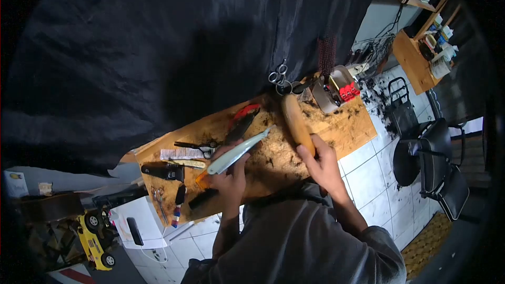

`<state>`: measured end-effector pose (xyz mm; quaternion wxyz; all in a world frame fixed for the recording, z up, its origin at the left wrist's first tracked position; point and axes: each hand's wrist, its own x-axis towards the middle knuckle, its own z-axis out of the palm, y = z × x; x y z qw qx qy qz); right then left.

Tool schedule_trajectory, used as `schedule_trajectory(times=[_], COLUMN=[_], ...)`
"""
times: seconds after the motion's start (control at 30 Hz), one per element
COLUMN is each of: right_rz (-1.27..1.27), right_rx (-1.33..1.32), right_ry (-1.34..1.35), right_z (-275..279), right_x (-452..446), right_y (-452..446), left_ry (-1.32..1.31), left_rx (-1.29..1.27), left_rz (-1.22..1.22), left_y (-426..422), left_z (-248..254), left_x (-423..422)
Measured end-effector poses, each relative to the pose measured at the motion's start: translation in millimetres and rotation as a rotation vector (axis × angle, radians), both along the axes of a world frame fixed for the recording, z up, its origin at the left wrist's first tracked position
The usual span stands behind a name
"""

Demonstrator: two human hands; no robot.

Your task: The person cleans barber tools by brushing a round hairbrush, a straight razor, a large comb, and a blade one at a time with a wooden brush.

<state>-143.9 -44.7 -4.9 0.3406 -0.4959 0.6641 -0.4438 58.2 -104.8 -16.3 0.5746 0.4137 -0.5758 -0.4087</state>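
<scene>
My left hand (231, 181) is closed around a pale green straight razor (239, 152), which slants up to the right over the wooden table. In my right hand (322, 165) I grip the lower end of a long, curved piece of tan wood (297, 123), like a brush back; its underside is hidden. The two held things are apart. Beyond the razor lies a black and red tool (243, 123). Left of my left hand are black scissors (197, 146), a white comb (179, 154) and a black hair clipper (163, 171).
Dark hair clippings cover the wooden table (363, 126). At its far edge are silver scissors (280, 73) and a box (326, 100) with red clips. Black cloth (131, 63) hangs behind. A black chair (436, 158) stands right; a yellow toy truck (94, 242) lies lower left.
</scene>
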Motion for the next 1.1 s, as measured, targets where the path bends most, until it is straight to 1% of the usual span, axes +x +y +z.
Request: schedule_trajectory(times=[0.03, 0.07, 0.13, 0.17, 0.2, 0.23, 0.3, 0.33, 0.37, 0.4, 0.47, 0.5, 0.57, 0.6, 0.63, 0.67, 0.7, 0.73, 0.77, 0.83, 0.9, 0.93, 1.0, 1.03, 1.1], right_rz=[0.031, 0.09, 0.315, 0.409, 0.505, 0.49, 0.325, 0.247, 0.12, 0.062, -0.015, -0.043, 0.055, 0.099, 0.197, 0.294, 0.399, 0.505, 0.476, 0.343, 0.193, 0.096, 0.04, 0.025, 0.047], right_rx=[-0.02, -0.089, -0.177, -0.126, -0.072, -0.048, -0.077, -0.088, -0.139, 0.045, 0.061, 0.06, -0.004, -0.033, -0.025, -0.154, -0.052, 0.05, -0.123, -0.103, -0.066, 0.007, 0.088, 0.078, 0.028], right_ry=[-0.015, 0.011, 0.086, 0.069, 0.051, 0.021, 0.098, 0.135, 0.029, 0.06, 0.067, 0.004, -0.004, -0.008, -0.014, 0.07, 0.057, 0.044, 0.038, 0.101, 0.185, 0.113, 0.131, 0.026, -0.016], right_z=[4, 16, 26, 28, 30, 29, 13, 6, 0, 8, -5, 2, 9, 14, 24, 22, 29, 39, 28, 14, 5, 7, -15, -18, -10], right_x=[3, 9, 16, 20, 24, 28, 23, 22, 22, 16, 6, 6, 9, 11, 15, 20, 23, 28, 36, 33, 25, 22, 9, 5, 8], right_y=[1, 3, 7, 9, 9, 7, 5, 3, 1, -2, -6, -7, -4, -2, 0, 0, 1, -1, -2, -1, -5, -6, -10, -10, -9], left_ry=[0.024, -0.096, -0.338, -0.044, 0.295, 0.6, 0.352, -0.231, 0.014, 0.019, 0.069, -0.016, -0.186, -0.186, -0.187, -0.188, -0.102, 0.05, 0.206, 0.037, -0.28, -0.146, 0.116, 0.438, 0.501], left_rx=[0.034, 0.047, 0.072, 0.146, 0.224, 0.301, 0.209, -0.063, -0.004, -0.066, -0.035, -0.049, -0.072, 0.034, 0.143, 0.254, 0.032, 0.093, 0.149, 0.093, 0.125, 0.124, 0.113, 0.182, 0.213], left_rz=[-0.019, -0.006, 0.023, -0.084, -0.18, -0.243, -0.083, 0.134, 0.1, 0.1, 0.12, 0.086, 0.014, 0.015, 0.014, 0.01, -0.094, -0.119, -0.135, -0.083, -0.02, 0.0, 0.031, -0.013, -0.044], left_y=[0, 3, 6, 8, 6, 5, 4, 3, 4, 1, 0, -4, -9, -6, -1, 4, 1, 2, 3, 2, 0, -1, -8, -9, -9], left_z=[-9, -26, -38, -42, -28, -14, -13, -8, -1, -1, 7, 7, 3, -5, -15, -19, -22, -11, 0, 3, 6, 6, 5, 8, 6], left_x=[-2, 3, 7, 6, -2, -9, -2, -3, -8, -2, 3, 4, 5, 5, 5, 2, -5, -13, -20, -15, 7, 8, 9, 6, 3])
